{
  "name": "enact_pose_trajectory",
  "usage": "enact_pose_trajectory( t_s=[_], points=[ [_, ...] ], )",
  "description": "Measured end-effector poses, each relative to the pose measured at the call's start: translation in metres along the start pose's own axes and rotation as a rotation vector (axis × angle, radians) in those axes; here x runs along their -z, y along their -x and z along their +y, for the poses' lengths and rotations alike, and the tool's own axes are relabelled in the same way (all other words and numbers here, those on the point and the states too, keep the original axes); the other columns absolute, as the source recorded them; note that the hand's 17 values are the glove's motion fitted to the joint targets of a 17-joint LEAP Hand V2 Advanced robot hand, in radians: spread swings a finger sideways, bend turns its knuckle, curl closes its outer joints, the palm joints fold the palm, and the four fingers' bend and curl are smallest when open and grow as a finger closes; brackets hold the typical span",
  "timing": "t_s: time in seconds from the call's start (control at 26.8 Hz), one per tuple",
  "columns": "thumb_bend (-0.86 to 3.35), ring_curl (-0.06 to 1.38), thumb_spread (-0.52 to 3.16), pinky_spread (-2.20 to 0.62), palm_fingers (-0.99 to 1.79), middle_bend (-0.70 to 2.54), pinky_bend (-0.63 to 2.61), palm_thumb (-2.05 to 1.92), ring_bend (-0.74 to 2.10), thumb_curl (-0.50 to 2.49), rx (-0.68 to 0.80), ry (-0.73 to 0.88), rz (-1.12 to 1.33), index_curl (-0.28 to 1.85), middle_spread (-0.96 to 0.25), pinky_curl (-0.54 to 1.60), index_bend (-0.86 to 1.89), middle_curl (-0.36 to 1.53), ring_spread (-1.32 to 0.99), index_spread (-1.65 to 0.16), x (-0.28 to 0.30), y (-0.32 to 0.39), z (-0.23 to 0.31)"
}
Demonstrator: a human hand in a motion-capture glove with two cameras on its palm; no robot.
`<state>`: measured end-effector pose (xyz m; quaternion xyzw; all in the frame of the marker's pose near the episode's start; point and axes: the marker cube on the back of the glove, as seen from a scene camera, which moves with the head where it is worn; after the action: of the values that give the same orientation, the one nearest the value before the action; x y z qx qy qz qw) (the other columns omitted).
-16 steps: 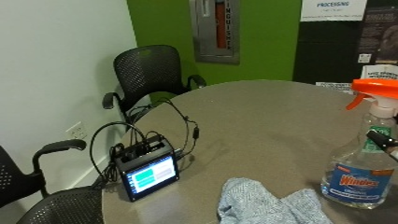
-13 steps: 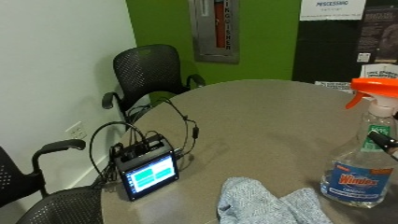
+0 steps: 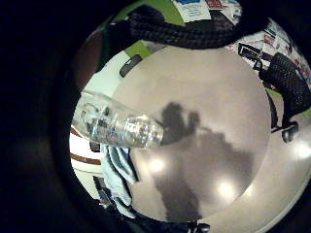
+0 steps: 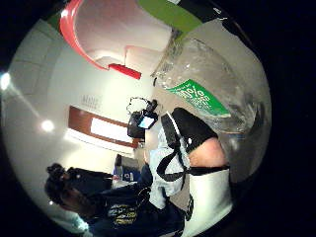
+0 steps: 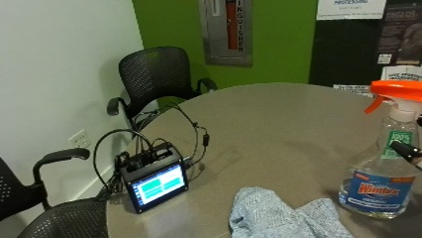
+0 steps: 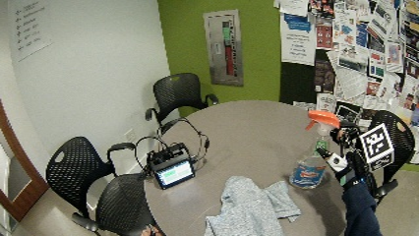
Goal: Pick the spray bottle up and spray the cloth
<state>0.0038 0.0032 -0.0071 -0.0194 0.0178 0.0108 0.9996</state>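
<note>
Clear plastic spray bottle [image 5: 381, 173] with orange trigger: upright on round grey table [image 5: 290, 124], beside crumpled pale-blue cloth [image 5: 284, 215]. Black-gloved right hand [image 6: 350, 157] at bottle's neck; whether it grips, cannot tell.

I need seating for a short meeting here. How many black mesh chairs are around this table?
4: one by the green wall, two near the white wall, and one behind the gloved hand, partly hidden. Others may lie outside the views.

Bottle [image 5: 380, 171] right of cloth [image 5: 285, 215] (perhaps touching).
</note>
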Motion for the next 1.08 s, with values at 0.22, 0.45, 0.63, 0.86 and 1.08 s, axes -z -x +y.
enact_pose_trajectory(
  t_s=[0.22, 0.45, 0.63, 0.86, 1.08],
  points=[
    [0.21, 0.21, 1.02, 0.26, 0.51, 0.32, 0.31, 0.59, 0.38, 0.22, 0.043, 0.045, -0.08, 0.2, -0.05, 0.23, 0.28, 0.24, -0.09, -0.35, -0.012, 0.007, -0.009],
    [0.21, 0.22, 1.04, 0.25, 0.77, 0.39, 0.2, 0.68, 0.39, 0.27, 0.06, 0.051, -0.297, 0.26, -0.1, 0.21, 0.32, 0.29, -0.13, -0.33, -0.007, 0.003, -0.023],
    [0.2, 0.29, 0.95, 0.0, 1.17, 0.45, 0.35, 0.78, 0.56, 0.33, 0.034, 0.029, -0.373, 0.22, -0.15, 0.27, 0.08, 0.33, -0.2, -0.31, 0.009, 0.002, -0.023],
    [0.14, 0.36, 0.81, -0.16, 1.29, 0.46, 0.43, 0.84, 0.61, 0.39, 0.131, 0.0, -0.333, 0.27, -0.14, 0.33, 0.16, 0.38, -0.2, -0.29, 0.01, 0.01, -0.023],
    [0.11, 0.38, 0.73, -0.22, 1.31, 0.44, 0.49, 0.9, 0.6, 0.45, 0.171, 0.03, -0.403, 0.3, -0.15, 0.36, 0.15, 0.4, -0.21, -0.27, 0.006, 0.018, -0.007]
  ],
)
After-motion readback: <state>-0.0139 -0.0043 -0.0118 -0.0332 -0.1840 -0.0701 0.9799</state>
